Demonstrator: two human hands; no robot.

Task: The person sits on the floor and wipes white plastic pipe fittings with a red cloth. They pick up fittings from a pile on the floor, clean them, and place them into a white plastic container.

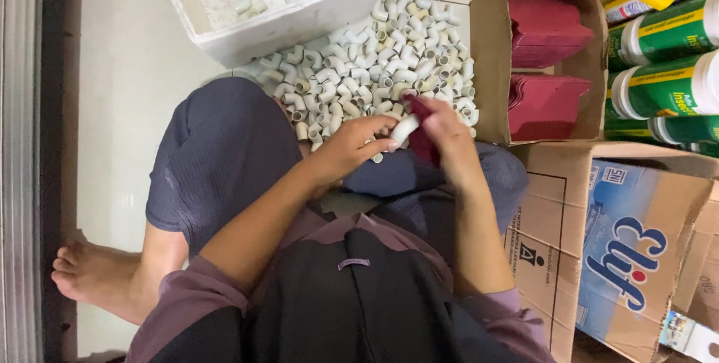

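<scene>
I sit on the floor with a heap of small white plastic pipe elbows (374, 56) spread in front of my knees. My left hand (352, 146) pinches one white pipe fitting (404, 129) by its end. My right hand (446, 134) holds a dark red flat piece (424, 138), a small bag or sleeve, against that fitting. Both hands meet just above my lap, at the near edge of the heap.
A white foam box (299, 22) with a few fittings stands beyond the heap. To the right, an open cardboard box (490, 56) holds stacks of dark red bags (547, 104). Green cans (666, 63) and a large printed carton (622, 258) crowd the right side.
</scene>
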